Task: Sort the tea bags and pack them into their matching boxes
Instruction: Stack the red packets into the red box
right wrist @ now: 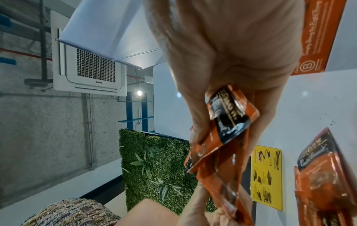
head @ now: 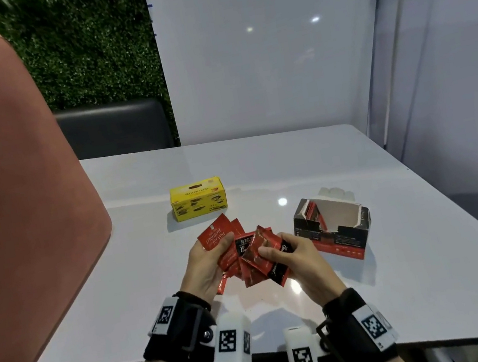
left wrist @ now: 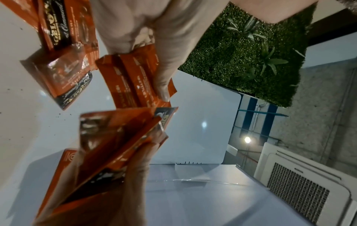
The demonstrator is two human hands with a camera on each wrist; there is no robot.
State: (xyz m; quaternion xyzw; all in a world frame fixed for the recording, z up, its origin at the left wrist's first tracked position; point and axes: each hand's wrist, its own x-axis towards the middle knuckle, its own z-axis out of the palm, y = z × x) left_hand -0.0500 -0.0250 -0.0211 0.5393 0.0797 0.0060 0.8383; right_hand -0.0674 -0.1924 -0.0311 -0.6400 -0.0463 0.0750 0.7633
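Note:
My left hand holds a fan of several red tea bag sachets just above the table, its thumb pressed across the top one. My right hand grips a smaller bunch of red-and-black sachets beside it. More of the same sachets show in the left wrist view, and the right hand's bunch in the right wrist view. A closed yellow tea box stands behind the hands. To the right sits the open red-and-black box with a few sachets standing in its left end.
The white table ends in a front edge near my wrists. A pink chair back rises at the left, a dark chair stands beyond the table, and white panels wall the far and right sides.

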